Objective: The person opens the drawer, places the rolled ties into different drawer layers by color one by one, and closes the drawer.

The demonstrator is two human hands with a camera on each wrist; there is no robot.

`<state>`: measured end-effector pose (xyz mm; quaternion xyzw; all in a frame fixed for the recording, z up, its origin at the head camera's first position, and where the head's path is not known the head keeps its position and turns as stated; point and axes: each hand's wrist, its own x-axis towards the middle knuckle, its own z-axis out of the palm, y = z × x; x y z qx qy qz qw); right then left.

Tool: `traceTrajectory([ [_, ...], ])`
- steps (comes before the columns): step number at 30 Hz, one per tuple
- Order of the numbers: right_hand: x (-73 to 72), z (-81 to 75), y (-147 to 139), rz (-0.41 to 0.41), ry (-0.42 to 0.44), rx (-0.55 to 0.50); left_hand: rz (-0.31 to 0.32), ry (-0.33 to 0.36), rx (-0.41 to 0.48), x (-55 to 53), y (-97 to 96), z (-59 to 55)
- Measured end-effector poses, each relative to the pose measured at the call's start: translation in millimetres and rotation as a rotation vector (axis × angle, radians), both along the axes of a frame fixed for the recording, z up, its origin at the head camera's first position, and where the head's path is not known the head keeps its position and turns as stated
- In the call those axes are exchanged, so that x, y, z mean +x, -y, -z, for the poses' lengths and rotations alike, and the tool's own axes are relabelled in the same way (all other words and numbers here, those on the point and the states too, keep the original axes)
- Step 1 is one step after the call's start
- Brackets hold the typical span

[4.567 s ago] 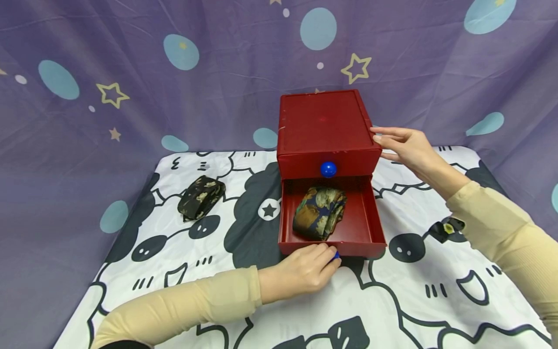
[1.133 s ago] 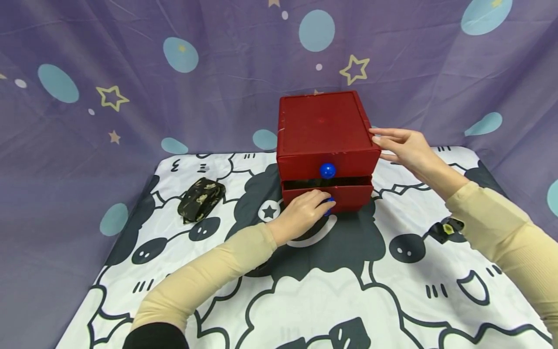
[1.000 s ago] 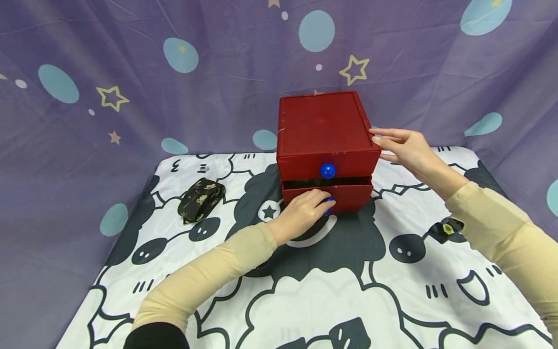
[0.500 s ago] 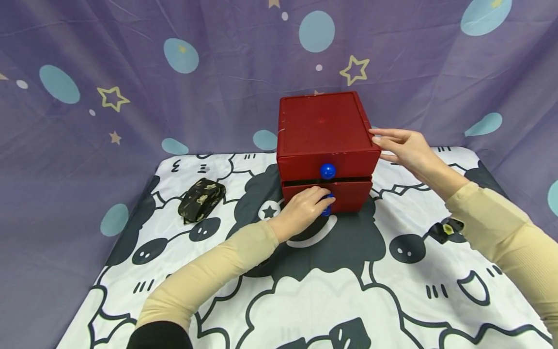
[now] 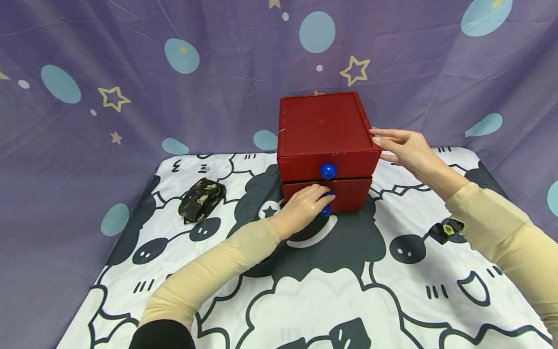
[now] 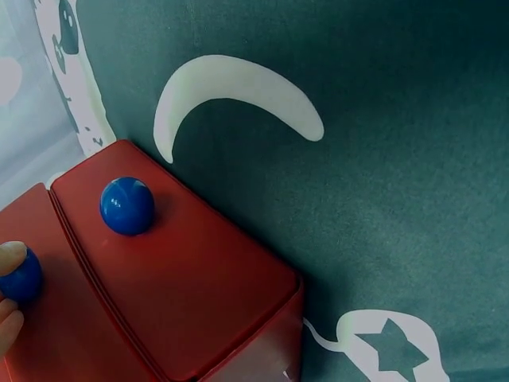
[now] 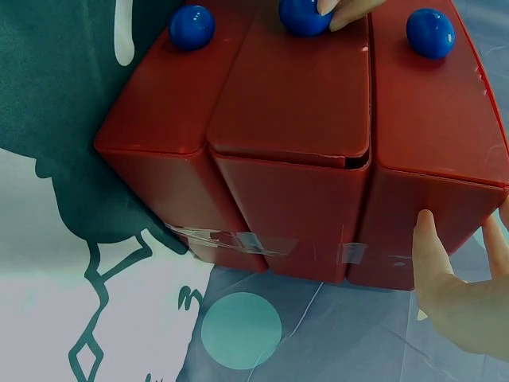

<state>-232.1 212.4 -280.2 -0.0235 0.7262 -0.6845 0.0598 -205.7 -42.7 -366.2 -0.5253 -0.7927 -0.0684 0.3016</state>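
A red plastic drawer cabinet [image 5: 322, 123] with three stacked drawers and round blue knobs stands toward the back of the table. My left hand [image 5: 301, 208] pinches the knob [image 7: 305, 14] of the middle drawer [image 7: 302, 111] between thumb and fingers. That drawer sits in, nearly level with its neighbours, its inside hidden. Above it is the top drawer's knob [image 5: 328, 171], below it the bottom drawer's knob [image 6: 127, 205]. My right hand [image 5: 407, 148], fingers extended, rests against the cabinet's right side near the top edge; the right wrist view shows its fingers [image 7: 433, 251] on the side wall.
A folded black floral cloth bundle [image 5: 202, 199] lies on the table left of the cabinet. To the right, near my right sleeve, is a small black piece with a yellow patch [image 5: 445, 230]. A purple patterned curtain [image 5: 226, 77] hangs behind the table.
My left hand has pushed the middle drawer in from well out, hiding the patterned cloth bundle inside; over the last second its remaining gap narrowed to a thin line. The right hand stayed put.
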Motion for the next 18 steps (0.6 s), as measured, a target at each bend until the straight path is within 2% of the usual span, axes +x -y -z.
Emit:
traceTrajectory([
  [12, 1.1, 0.7, 0.8, 0.0, -0.013, 0.009, -0.022, -0.007, 0.001, -4.3, 0.1, 1.0],
  [18, 0.5, 0.8, 0.4, 0.001, -0.018, -0.024, -0.028, -0.002, -0.003, -6.5, -0.2, 1.5],
])
